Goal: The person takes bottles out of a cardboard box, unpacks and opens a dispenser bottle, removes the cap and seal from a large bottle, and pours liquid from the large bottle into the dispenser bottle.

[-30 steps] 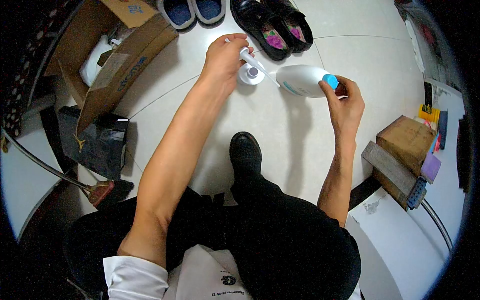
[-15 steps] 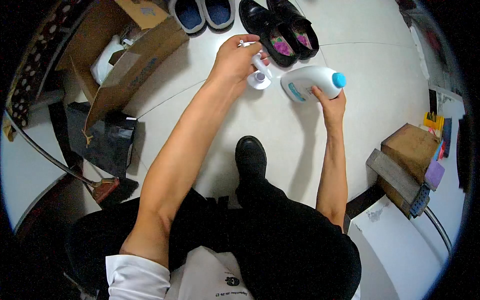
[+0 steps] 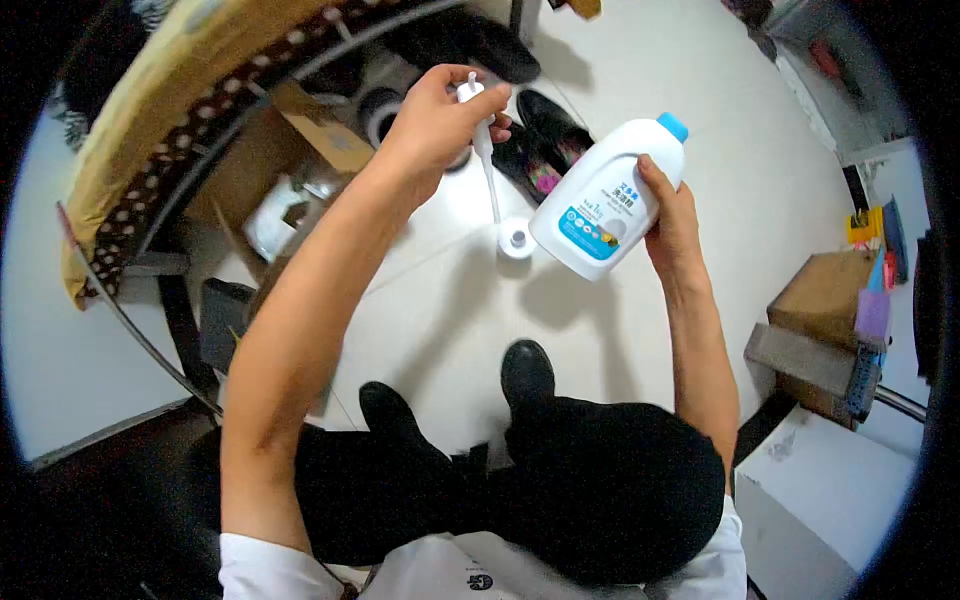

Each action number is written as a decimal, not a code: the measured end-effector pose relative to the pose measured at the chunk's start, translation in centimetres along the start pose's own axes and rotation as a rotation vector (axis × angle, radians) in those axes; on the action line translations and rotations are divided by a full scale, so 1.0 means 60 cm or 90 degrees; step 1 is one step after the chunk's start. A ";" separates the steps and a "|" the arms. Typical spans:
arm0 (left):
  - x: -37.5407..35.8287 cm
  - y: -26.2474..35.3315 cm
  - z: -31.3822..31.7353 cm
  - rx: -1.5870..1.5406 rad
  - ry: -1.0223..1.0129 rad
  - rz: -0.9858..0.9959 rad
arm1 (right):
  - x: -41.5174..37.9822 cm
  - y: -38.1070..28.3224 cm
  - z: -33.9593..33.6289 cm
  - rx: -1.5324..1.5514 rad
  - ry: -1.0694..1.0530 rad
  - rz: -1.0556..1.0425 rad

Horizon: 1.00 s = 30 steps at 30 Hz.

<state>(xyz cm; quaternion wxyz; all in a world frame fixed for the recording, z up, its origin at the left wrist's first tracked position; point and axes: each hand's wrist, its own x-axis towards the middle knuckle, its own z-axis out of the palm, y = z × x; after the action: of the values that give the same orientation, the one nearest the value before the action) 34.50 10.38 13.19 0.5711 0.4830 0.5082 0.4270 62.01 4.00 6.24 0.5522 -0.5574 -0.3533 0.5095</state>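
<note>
1. While the left hand (image 3: 440, 128) pinches the white pump (image 3: 484, 145) firmly between thumb and fingers, its tube (image 3: 493, 190) hangs toward the small bottle (image 3: 516, 251), which stands on the floor (image 3: 450, 350) beneath.
2. The tube's tip is near the small bottle's neck; whether they touch, I cannot tell.
3. The right hand (image 3: 674, 218) wraps the large bottle (image 3: 606, 205), which leans, blue cap (image 3: 673, 126) away from the small bottle, base near it.

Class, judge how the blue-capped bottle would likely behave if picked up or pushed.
The blue-capped bottle is probably fairly stiff: no dent shows beside the right hand. Its smooth surface could be slippery if wet. Stood up, it might tip if pushed near the top, being taller than wide.
</note>
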 end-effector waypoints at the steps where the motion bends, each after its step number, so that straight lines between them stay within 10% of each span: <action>1: -0.018 0.011 -0.006 -0.013 0.023 0.011 | -0.010 -0.027 0.012 0.006 -0.034 0.006; 16: -0.161 -0.153 0.062 0.084 0.183 0.074 | 0.016 -0.037 0.052 0.123 -0.292 0.015; 30: -0.108 -0.161 0.088 0.079 0.029 -0.087 | 0.100 0.024 0.066 0.043 -0.308 0.131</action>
<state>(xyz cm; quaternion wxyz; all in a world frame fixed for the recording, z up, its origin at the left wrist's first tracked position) 38.94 1.81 4.84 0.5560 0.4717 0.5787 0.3654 59.35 10.57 4.27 0.4153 -0.4334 -0.3997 0.6928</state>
